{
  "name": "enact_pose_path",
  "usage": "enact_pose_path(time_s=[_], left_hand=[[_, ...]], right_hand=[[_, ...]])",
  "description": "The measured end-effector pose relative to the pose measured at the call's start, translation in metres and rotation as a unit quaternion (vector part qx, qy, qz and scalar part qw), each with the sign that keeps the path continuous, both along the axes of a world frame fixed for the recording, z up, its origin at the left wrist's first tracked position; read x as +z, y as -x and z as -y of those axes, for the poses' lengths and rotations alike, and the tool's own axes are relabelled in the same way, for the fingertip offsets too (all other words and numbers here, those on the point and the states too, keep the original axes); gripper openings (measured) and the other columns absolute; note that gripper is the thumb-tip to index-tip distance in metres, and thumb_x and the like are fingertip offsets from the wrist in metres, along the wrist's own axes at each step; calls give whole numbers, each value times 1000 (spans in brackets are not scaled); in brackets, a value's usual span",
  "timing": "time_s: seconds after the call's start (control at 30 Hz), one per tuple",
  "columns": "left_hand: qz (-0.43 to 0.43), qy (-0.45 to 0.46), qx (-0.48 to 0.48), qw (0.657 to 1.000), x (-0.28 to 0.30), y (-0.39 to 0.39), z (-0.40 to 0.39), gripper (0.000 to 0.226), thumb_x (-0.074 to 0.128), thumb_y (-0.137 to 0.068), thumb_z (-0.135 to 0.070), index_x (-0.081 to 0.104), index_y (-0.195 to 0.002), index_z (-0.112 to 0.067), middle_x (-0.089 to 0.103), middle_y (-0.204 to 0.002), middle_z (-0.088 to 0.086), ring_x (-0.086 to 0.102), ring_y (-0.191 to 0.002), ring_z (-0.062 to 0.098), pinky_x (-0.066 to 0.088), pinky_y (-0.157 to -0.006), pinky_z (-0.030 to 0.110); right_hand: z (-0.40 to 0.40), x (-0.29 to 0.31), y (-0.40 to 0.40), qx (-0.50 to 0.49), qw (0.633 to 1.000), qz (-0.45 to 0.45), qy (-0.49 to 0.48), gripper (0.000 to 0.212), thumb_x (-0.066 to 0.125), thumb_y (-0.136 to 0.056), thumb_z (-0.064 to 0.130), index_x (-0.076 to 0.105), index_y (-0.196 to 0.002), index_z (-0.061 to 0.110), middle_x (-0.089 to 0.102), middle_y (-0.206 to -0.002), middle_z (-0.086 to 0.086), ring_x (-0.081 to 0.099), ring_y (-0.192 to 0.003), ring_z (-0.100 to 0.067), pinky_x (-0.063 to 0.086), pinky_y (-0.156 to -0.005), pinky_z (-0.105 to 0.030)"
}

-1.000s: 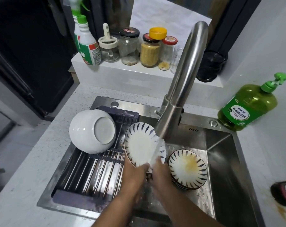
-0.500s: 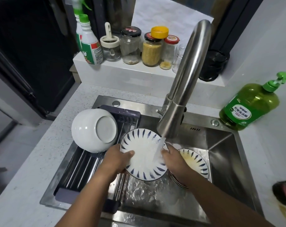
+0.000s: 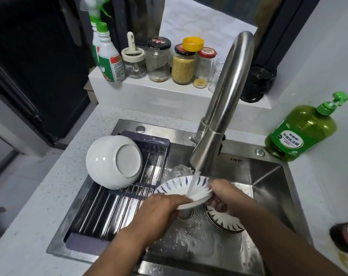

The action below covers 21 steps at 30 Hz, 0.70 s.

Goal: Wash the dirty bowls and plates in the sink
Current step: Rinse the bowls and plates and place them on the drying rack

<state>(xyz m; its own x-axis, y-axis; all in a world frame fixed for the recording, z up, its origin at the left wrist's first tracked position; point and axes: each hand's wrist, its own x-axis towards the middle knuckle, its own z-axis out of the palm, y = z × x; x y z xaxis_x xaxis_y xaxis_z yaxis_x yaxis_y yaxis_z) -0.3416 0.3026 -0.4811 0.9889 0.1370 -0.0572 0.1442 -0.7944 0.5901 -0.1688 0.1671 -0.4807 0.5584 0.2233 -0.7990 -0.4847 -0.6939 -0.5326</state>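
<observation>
A white plate with blue rim strokes (image 3: 181, 189) is tipped nearly flat under the running tap (image 3: 218, 120) in the steel sink (image 3: 268, 186). My left hand (image 3: 161, 212) grips its near-left rim, and my right hand (image 3: 226, 196) holds its right rim. Water falls onto the plate's face. Below my right hand lies a stack of similar blue-striped plates (image 3: 224, 221) on the sink floor, partly hidden. A white bowl (image 3: 114, 162) rests upside down, tilted, on the drying rack (image 3: 117, 208).
A green dish soap bottle (image 3: 302, 130) stands at the sink's right back corner. Jars (image 3: 183, 64) and a spray cleaner bottle (image 3: 108, 56) line the raised ledge behind. A dark bottle (image 3: 346, 238) lies on the counter at the right edge. The drain (image 3: 186, 214) sits under the plate.
The plate has tipped from facing me to almost flat and dropped lower under the stream. Both hands have shifted along its rim, and my right hand now covers more of the stacked plates.
</observation>
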Motion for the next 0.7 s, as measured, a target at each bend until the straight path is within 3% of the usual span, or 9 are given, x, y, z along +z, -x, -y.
enact_pose_path(time_s=[0.03, 0.1, 0.2, 0.33, 0.43, 0.5, 0.6, 0.63, 0.7], left_hand=[[10, 48, 23, 999, -3, -1, 3, 34, 65, -95, -33, 60, -126, -46, 72, -103, -25, 64, -89, -7, 47, -79, 16], [-6, 217, 102, 971, -5, -3, 10, 31, 71, -92, -28, 63, -119, -41, 71, -85, -15, 62, -71, -1, 49, -67, 20], [-26, 450, 235, 861, -4, -7, 19, 38, 72, -91, -13, 64, -124, -29, 77, -100, -3, 74, -88, 19, 62, -78, 43], [-30, 515, 284, 808, -3, -8, 21, 32, 68, -93, -4, 65, -121, -19, 78, -102, 6, 76, -93, 26, 61, -84, 50], [-48, 527, 276, 802, -2, -4, 21, 34, 64, -93, 4, 64, -121, -15, 78, -101, 10, 76, -94, 28, 61, -83, 47], [-53, 574, 282, 767, -4, 0, 19, 38, 70, -87, 1, 64, -122, -13, 77, -105, 13, 74, -97, 33, 60, -83, 51], [-52, 647, 301, 698, -6, 6, 14, 50, 77, -79, -5, 61, -126, -13, 75, -112, 14, 72, -104, 35, 59, -87, 54], [-45, 666, 302, 681, -6, 7, 13, 51, 76, -79, -4, 60, -126, -13, 75, -113, 14, 72, -104, 34, 59, -87, 53], [-24, 699, 308, 645, -6, 7, 12, 52, 74, -79, -4, 59, -129, -11, 74, -115, 16, 72, -103, 34, 61, -82, 53]], right_hand=[[-1, 9, -3, -9, 1000, -11, -8, 38, 43, -102, 37, 52, -82, 7, 48, -49, -6, 37, -34, -12, 22, -35, -14], [-9, 17, -4, -14, 1000, -4, -18, 49, 43, -101, 53, 56, -88, 8, 53, -64, -5, 45, -45, -14, 38, -40, -19], [-30, 0, 7, 40, 993, 108, 20, 42, 44, -101, 45, 62, -112, 8, 65, -110, -11, 64, -86, -27, 56, -83, -37], [-46, -11, 59, 51, 964, 256, -40, 73, 53, -79, 75, 49, -134, 27, 51, -126, 3, 55, -120, -25, 46, -104, -41], [-60, -11, 77, 186, 923, 336, -20, 65, 45, -79, 80, 41, -136, 50, 33, -148, 3, 34, -138, -25, 32, -114, -44], [-66, -14, 69, 198, 925, 324, -10, 64, 34, -74, 88, 47, -125, 52, 35, -151, 1, 41, -133, -27, 40, -109, -47], [-62, -6, 47, 91, 965, 243, -22, 74, 38, -73, 91, 57, -111, 31, 65, -105, -1, 67, -85, -17, 58, -68, -29], [-58, -3, 39, 80, 970, 232, -6, 64, 47, -81, 81, 58, -109, 24, 66, -98, -3, 69, -80, -21, 58, -66, -30], [-52, -6, 20, 87, 968, 231, 53, 40, 58, -95, 46, 59, -118, 14, 67, -107, -14, 68, -94, -35, 59, -81, -42]])
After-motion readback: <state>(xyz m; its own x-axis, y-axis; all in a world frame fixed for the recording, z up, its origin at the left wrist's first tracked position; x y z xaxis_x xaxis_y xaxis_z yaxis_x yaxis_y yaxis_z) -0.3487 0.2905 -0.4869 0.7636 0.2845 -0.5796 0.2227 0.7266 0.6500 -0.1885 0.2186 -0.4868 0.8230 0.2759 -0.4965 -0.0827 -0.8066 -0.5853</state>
